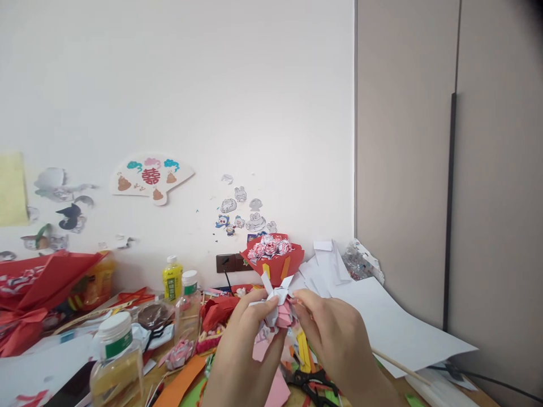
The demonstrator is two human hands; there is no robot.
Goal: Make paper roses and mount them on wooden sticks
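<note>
A piece of folded pink-and-white paper (285, 314), shaped in petal-like layers, is between my hands above the cluttered table. My left hand (250, 333) grips it from the left, thumb pressed on top of a white fold. At its right edge, my right hand (333, 325) has thumb and forefinger pinched together on the paper; the exact spot they hold is partly hidden. Just behind stands a bouquet (271, 254) of red-and-white paper roses in a red wrapper with yellow strips. Black-handled scissors (311, 384) lie below my right hand.
Clear jars with white lids (115, 339) and a yellow bottle (172, 278) stand at left, near a second red-wrapped bouquet (42, 288). White sheets (394, 316) and a thin wooden stick (399, 364) lie at right. Orange paper (184, 381) lies in front. A wall rises behind.
</note>
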